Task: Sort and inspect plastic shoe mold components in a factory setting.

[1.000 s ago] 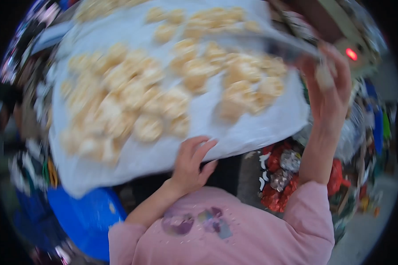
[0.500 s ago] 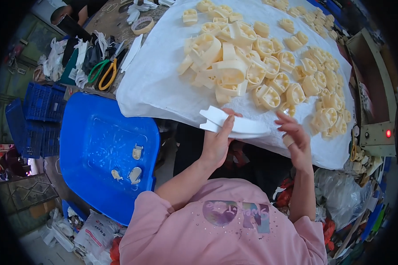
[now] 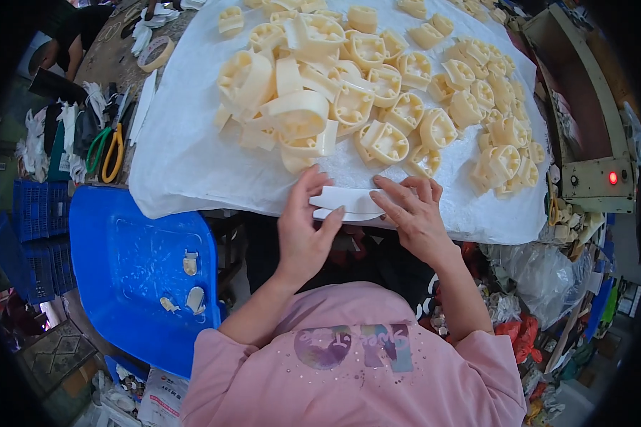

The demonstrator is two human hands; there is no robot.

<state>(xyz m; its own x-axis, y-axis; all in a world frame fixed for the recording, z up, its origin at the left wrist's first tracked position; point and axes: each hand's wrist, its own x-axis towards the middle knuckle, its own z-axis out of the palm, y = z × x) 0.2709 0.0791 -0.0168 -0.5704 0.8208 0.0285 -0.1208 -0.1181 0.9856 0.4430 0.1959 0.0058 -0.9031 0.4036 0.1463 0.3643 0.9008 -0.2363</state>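
Note:
A curved white strip-like piece (image 3: 352,201), made up of two layers or edges, lies across between my hands at the near edge of the cloth-covered table. My left hand (image 3: 303,231) is closed on its left end, the thumb on the near side and the fingers beyond. Over the right end, the fingers of my right hand (image 3: 417,217) close and cover it. Just past my hands, a heap of cream-coloured moulded plastic rings (image 3: 352,103) with ribbed insides sits on the white cloth (image 3: 174,160).
To the left stands a blue plastic tub (image 3: 139,267) with a few small pieces inside. Scissors with yellow and green handles (image 3: 112,153) and a tape roll (image 3: 155,54) lie at the far left. A grey machine housing (image 3: 597,183) with a red light borders the right.
My right hand has come in from the right and taken hold of the white piece, which has turned level. My view has shifted, so the table and tub appear further left.

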